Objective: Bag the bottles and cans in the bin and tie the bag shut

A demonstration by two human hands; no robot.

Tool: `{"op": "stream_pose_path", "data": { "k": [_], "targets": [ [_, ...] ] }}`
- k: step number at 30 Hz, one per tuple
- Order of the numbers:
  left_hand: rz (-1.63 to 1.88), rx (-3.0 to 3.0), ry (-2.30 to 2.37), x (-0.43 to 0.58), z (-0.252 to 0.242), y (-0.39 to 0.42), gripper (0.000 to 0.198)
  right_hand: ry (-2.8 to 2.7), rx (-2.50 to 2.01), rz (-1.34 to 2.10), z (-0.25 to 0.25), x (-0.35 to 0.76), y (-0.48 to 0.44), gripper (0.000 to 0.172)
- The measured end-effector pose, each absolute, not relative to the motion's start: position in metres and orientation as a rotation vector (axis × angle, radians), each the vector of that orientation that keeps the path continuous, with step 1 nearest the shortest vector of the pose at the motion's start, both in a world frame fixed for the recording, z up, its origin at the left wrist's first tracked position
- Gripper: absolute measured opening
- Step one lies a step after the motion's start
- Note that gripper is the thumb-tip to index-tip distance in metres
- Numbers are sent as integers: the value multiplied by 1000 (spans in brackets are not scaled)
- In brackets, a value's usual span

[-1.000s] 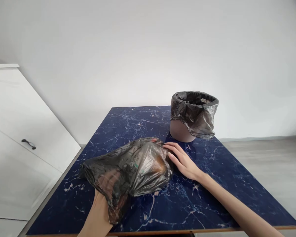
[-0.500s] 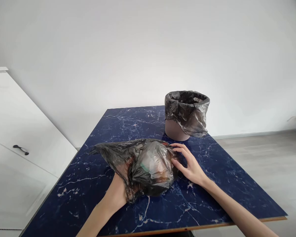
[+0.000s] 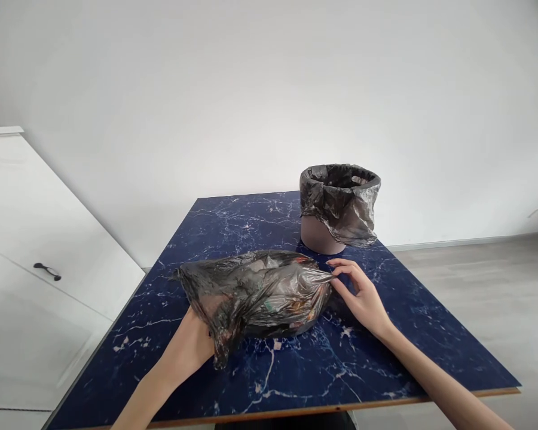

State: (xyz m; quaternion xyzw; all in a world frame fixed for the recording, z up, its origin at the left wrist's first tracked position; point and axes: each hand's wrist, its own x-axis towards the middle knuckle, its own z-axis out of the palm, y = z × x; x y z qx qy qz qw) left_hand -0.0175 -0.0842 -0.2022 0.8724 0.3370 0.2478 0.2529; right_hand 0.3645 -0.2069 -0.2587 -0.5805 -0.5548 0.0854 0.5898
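the black bag (image 3: 273, 292) lies in front of me on the near half of the blue marbled counter (image 3: 305, 382), about midway between its left and right edges. its long axis runs from left to right, roughly along the counter's near edge, with the loose, gathered end towards the left edge and the fuller, rounded end towards the right edge. so the bag lies between my two hands, one at each end, and neither has to cross the other to reach it.

my right hand (image 3: 361, 298) is at the fuller end: thumb and forefinger are pinched together on a fold of the thin film, which is drawn out to a point towards me on that side, the other fingers curved above it. from this hand the bag stretches off towards the left edge. my left hand (image 3: 199, 335) goes in under the film at the loose end, coming from the near left corner; the fingers show only as a dim shape through the plastic, so i cannot tell whether they are apart or closed on anything. bits of red, orange and green show through the bag, too blurred to name.

beyond the bag, near the counter's right edge, stands a bin (image 3: 321, 236) with a dark liner (image 3: 341, 203) folded over its rim. my right hand is the nearer one to it, not touching.
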Motion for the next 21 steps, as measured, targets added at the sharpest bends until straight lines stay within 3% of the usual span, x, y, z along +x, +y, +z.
{"op": "stream_pose_path", "data": {
  "k": [14,19,21],
  "targets": [
    [382,2680,897,-56,-188,-92,28,-1226,-1431,157,-274,381,-238,11],
    [417,2770,956,-57,-187,-102,45,-1226,-1427,167,-276,379,-237,12],
    [487,2771,978,-52,-186,-106,44,-1233,-1425,168,-276,378,-237,11]
  ]
}}
